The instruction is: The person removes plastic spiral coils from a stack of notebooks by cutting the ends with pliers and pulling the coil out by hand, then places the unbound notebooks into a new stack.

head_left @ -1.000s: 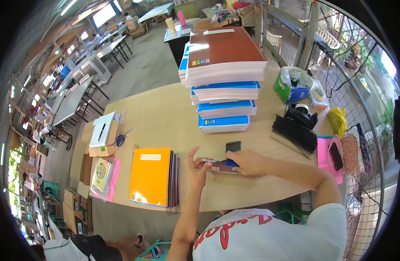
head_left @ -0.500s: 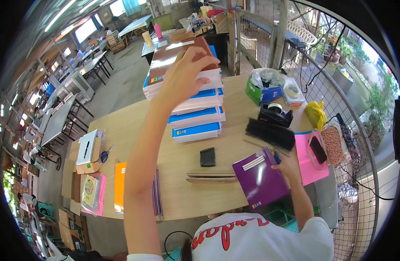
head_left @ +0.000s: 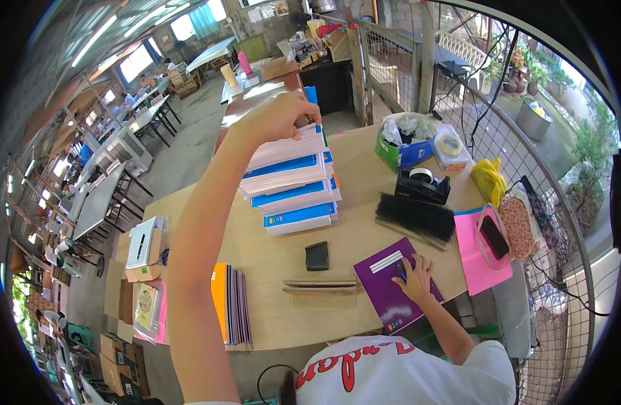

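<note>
A tall stack of spiral notebooks (head_left: 293,162) with blue and white edges stands at the table's far middle. At its top, my left hand (head_left: 280,120) has its fingers closed on the edge of a brown notebook (head_left: 263,90), which is tilted up so that a lined page shows beneath. Near the front right lies a purple notebook (head_left: 384,287) with white label strips. My right hand (head_left: 417,282) rests on its cover, fingers partly spread, with a small blue tool (head_left: 401,271) tucked in it; the tool's kind is unclear.
Black binding coils (head_left: 415,217), a tape dispenser (head_left: 424,185) and a green-blue box of plastic (head_left: 405,145) sit at right. A pink folder (head_left: 481,253) carries a phone (head_left: 494,236). A black block (head_left: 317,256) lies mid-table. Several upright notebooks (head_left: 233,304) stand front left.
My left hand has closed on the brown notebook's edge and lifted it away. My right hand, with the blue tool, has moved left onto the purple notebook.
</note>
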`<act>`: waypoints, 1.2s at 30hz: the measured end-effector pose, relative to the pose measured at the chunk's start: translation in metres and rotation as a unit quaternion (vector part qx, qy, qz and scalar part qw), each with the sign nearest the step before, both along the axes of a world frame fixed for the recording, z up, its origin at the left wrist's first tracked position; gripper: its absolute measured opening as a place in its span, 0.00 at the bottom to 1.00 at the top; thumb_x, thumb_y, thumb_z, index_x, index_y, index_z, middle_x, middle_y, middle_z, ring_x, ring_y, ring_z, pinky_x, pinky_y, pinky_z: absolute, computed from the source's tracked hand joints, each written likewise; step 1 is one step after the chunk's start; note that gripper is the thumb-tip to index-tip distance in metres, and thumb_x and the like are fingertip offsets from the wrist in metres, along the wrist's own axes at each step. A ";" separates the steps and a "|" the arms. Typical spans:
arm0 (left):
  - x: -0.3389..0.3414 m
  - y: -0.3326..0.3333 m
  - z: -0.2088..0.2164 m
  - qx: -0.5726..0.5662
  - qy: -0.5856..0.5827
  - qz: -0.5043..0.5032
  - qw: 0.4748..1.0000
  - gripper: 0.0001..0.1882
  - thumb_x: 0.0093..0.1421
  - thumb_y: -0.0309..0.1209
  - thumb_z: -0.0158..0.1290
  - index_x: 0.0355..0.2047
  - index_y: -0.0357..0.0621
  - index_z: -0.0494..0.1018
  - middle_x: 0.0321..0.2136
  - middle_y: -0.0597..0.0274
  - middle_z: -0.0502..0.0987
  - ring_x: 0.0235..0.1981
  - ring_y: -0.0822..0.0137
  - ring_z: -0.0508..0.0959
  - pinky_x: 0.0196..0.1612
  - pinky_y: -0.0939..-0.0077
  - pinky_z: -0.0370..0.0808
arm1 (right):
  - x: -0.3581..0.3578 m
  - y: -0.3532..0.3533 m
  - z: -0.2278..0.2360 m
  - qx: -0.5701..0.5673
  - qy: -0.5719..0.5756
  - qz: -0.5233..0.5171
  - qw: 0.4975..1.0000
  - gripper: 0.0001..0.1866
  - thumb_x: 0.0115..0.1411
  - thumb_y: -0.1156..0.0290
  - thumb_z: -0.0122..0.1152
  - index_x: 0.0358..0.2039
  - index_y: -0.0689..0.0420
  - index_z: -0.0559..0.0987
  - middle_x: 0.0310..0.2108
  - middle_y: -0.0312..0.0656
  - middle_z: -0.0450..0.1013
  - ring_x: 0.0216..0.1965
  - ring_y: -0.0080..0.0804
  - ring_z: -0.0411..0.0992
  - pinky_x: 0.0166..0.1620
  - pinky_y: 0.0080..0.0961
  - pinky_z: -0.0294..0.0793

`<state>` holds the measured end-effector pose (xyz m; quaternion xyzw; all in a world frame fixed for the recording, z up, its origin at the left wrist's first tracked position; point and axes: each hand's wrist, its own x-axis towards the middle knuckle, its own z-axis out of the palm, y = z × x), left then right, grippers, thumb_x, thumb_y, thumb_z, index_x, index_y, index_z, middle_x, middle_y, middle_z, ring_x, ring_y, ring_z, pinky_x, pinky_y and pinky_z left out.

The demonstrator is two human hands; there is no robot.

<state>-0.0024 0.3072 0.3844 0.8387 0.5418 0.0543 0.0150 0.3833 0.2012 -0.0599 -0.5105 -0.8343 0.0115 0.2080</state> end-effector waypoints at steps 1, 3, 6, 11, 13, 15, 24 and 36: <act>-0.004 -0.001 0.002 0.018 -0.003 -0.031 0.999 0.25 0.46 0.14 0.63 0.46 0.48 0.78 0.45 0.61 0.74 0.39 0.65 0.77 0.45 0.70 0.76 | 0.001 0.000 -0.002 -0.003 0.013 0.001 1.000 0.37 0.50 0.43 0.68 0.55 0.52 0.73 0.56 0.51 0.62 0.60 0.54 0.58 0.60 0.66 0.53; -0.003 -0.003 0.006 0.034 -0.005 -0.065 0.997 0.25 0.46 0.14 0.63 0.46 0.47 0.78 0.45 0.61 0.74 0.39 0.66 0.77 0.46 0.70 0.76 | 0.007 0.005 -0.005 -0.008 0.026 -0.001 1.000 0.38 0.49 0.42 0.68 0.56 0.51 0.72 0.58 0.51 0.61 0.62 0.55 0.56 0.61 0.68 0.50; 0.001 -0.006 0.011 0.001 -0.042 -0.046 0.998 0.25 0.46 0.15 0.63 0.46 0.46 0.78 0.44 0.62 0.74 0.39 0.66 0.78 0.47 0.70 0.76 | 0.019 0.022 -0.006 -0.028 0.029 -0.007 0.999 0.40 0.47 0.39 0.68 0.56 0.51 0.73 0.59 0.50 0.58 0.63 0.55 0.54 0.63 0.70 0.47; -0.004 -0.002 0.006 0.011 -0.073 -0.048 0.996 0.23 0.42 0.15 0.66 0.41 0.44 0.77 0.35 0.61 0.75 0.35 0.65 0.78 0.40 0.70 0.78 | 0.023 0.026 -0.006 -0.014 0.013 0.011 1.000 0.40 0.47 0.40 0.69 0.56 0.51 0.73 0.59 0.49 0.59 0.63 0.55 0.54 0.63 0.69 0.48; 0.000 -0.003 0.007 0.012 -0.064 -0.049 0.997 0.23 0.43 0.15 0.65 0.41 0.44 0.77 0.35 0.61 0.74 0.35 0.65 0.77 0.40 0.70 0.78 | 0.023 0.024 -0.006 -0.011 0.009 0.010 1.000 0.40 0.47 0.41 0.70 0.56 0.51 0.73 0.59 0.49 0.59 0.63 0.54 0.54 0.62 0.68 0.48; 0.003 -0.004 0.009 0.014 -0.053 -0.050 0.997 0.22 0.44 0.15 0.65 0.40 0.44 0.76 0.34 0.62 0.74 0.34 0.64 0.77 0.41 0.70 0.78 | 0.022 0.024 -0.007 -0.009 0.015 0.007 1.000 0.40 0.46 0.42 0.70 0.56 0.51 0.73 0.59 0.49 0.59 0.62 0.54 0.55 0.62 0.68 0.48; -0.004 -0.003 0.013 -0.004 -0.104 -0.012 0.995 0.20 0.46 0.17 0.62 0.41 0.47 0.76 0.36 0.61 0.73 0.40 0.62 0.75 0.43 0.66 0.74 | 0.021 0.024 -0.006 -0.016 0.030 -0.008 0.999 0.41 0.44 0.41 0.71 0.56 0.49 0.73 0.58 0.49 0.60 0.61 0.54 0.56 0.62 0.67 0.49; -0.006 -0.007 0.015 0.001 -0.089 -0.034 0.995 0.18 0.50 0.19 0.60 0.42 0.47 0.76 0.42 0.58 0.75 0.43 0.60 0.77 0.47 0.66 0.74 | 0.022 0.023 0.003 -0.024 0.061 -0.001 0.998 0.43 0.41 0.43 0.74 0.56 0.49 0.72 0.57 0.50 0.60 0.61 0.54 0.55 0.62 0.65 0.50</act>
